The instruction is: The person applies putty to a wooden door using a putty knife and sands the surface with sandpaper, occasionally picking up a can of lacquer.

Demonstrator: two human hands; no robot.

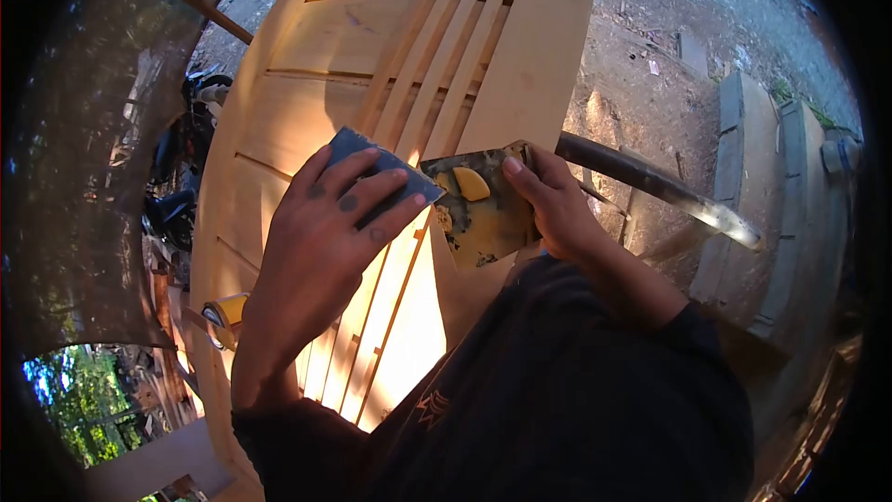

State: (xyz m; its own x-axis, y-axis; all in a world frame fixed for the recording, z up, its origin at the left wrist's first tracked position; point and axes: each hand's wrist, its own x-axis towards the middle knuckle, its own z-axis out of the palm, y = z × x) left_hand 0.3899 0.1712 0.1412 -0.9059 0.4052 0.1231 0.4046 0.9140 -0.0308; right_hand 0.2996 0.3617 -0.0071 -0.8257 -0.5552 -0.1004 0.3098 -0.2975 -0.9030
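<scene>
My left hand gripped a dark flat pad | my right hand pinched the stained plate, yellow lump on it, over the slatted panel | I judged a level plate safest

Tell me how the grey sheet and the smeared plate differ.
The grey sheet looks plain; the smeared plate is blotched and carries a yellow lump. The left hand lies across the sheet; the right hand covers only one side of the plate. Both are flat and held over the slatted wooden panel.
</scene>
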